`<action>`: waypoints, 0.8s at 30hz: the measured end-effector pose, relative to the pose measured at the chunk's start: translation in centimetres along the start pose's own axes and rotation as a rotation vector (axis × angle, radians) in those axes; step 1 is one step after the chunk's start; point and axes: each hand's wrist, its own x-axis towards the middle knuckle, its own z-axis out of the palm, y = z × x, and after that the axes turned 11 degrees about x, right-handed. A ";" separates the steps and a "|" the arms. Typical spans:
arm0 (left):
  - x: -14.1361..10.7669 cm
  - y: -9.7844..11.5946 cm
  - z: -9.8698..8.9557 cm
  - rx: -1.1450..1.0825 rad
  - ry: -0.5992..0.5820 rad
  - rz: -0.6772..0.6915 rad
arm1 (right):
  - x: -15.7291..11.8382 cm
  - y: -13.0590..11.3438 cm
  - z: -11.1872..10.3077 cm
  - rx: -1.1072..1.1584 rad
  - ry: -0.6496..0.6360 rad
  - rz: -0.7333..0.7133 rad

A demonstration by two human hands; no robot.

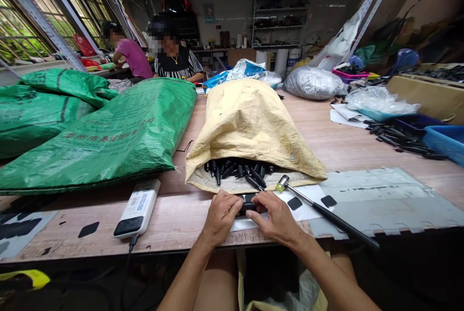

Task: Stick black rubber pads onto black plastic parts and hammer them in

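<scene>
My left hand and my right hand meet at the front of the table, fingers closed on a small black piece between them. Fingers cover part of it, so its exact kind cannot be told. Just beyond lies a yellow woven sack, its mouth facing me, with several black pen-like parts spilling at the opening. To the right of my right hand rests a hammer with a black handle and a yellowish-tipped head. White paper lies beneath it, bearing a black rounded patch.
Green woven sacks fill the left side. A white power bank with a cable lies near the front edge. At right are a clear grey sheet, loose black parts and a blue bin. Two people sit farther back.
</scene>
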 end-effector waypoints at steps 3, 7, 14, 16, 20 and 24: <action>0.0 0.0 0.0 0.014 -0.004 0.008 | -0.1 0.0 -0.1 0.005 -0.023 -0.003; 0.1 0.0 0.1 0.042 -0.021 0.008 | -0.2 0.0 0.0 -0.008 -0.032 -0.016; 0.0 -0.1 0.1 0.104 -0.041 0.032 | -0.2 0.0 0.3 -0.093 -0.042 -0.052; 0.0 -0.1 0.1 0.120 -0.049 0.055 | -0.2 0.0 0.3 -0.115 -0.071 -0.071; 0.0 -0.1 0.1 0.126 -0.060 0.105 | -0.3 0.2 0.0 -0.101 -0.128 -0.128; 0.0 -0.2 0.1 0.125 -0.067 0.120 | -0.3 0.4 0.2 -0.108 -0.128 -0.176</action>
